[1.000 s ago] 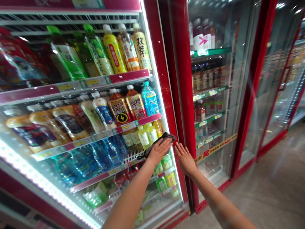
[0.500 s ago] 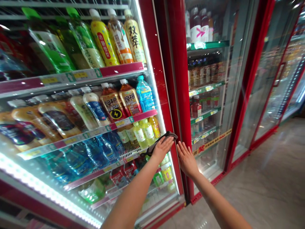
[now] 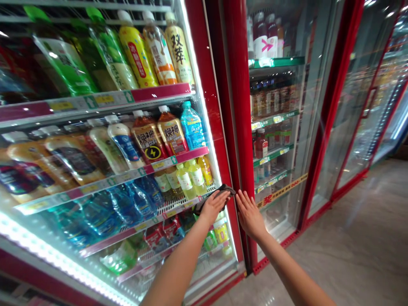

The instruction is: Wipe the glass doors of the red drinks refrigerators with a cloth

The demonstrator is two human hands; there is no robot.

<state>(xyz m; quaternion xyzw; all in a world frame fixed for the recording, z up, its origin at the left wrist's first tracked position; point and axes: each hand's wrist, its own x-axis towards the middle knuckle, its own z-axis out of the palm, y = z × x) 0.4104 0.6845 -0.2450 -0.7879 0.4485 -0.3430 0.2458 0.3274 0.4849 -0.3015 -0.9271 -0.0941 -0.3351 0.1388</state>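
Note:
My left hand [image 3: 213, 207] presses a dark cloth [image 3: 225, 188] flat against the glass door [image 3: 178, 178] of a lit drinks cooler, low on the door's right side; its fingers lie stretched over the cloth. My right hand [image 3: 249, 214] lies flat and open against the red door frame [image 3: 234, 127] just right of the cloth, fingers pointing up. Behind the glass stand rows of bottled drinks on pink-edged shelves [image 3: 178, 158].
A second red-framed cooler [image 3: 280, 119] with bottles on green shelves stands to the right, with more glass doors [image 3: 360, 106] beyond. Grey tiled floor [image 3: 350, 246] stretches right and toward me. A bright light strip [image 3: 47, 255] runs along the cooler's lower left.
Both hands have slid slightly down the door and frame, the cloth moving with the left hand. The view has shifted a little to the right.

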